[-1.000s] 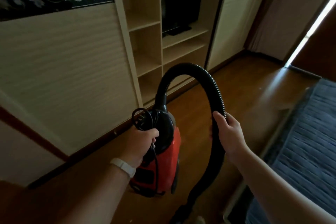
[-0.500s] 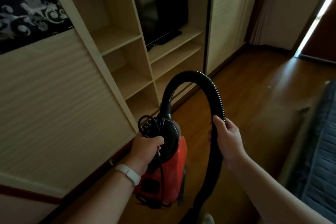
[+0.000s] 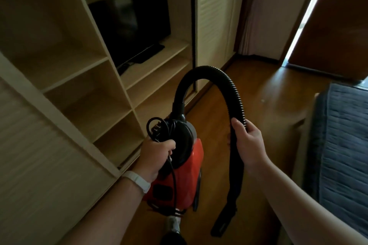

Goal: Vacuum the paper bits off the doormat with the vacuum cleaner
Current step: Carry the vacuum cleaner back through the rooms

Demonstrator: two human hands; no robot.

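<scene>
a small vacuum cleaner (image 3: 187, 167) with a red body, a rounded black cap on top and a dark panel low on its side. out of the cap, a black ribbed hose (image 3: 236, 95), arching up and over to the right, then dropping into a stiff black tube with a flat nozzle (image 3: 222, 223) down near the wooden floor (image 3: 264, 89). a loop of black power cord (image 3: 157, 127) bunched at the top left of the cap, one strand trailing down the red side.

held in mid-frame, between the open shelving unit (image 3: 122, 93) on the left and a dark blue quilted cover (image 3: 342, 145) on the right. red body under and just right of the left hand (image 3: 157, 155); downward run of the hose passing through the right hand (image 3: 249, 141); arch of the hose above and between the two.

left hand gripping the top of the body together with the cord, knuckles up, a white wristband (image 3: 137, 182) on the wrist, forearm reaching in from the lower left. right hand closed round the hose, thumb on its left side, fingers curled over its right, forearm coming in from the lower right. hands roughly level and apart, the black cap between them.

a dark television (image 3: 135, 20) on a shelf further back; a shoe tip (image 3: 173, 225) below the red body.
</scene>
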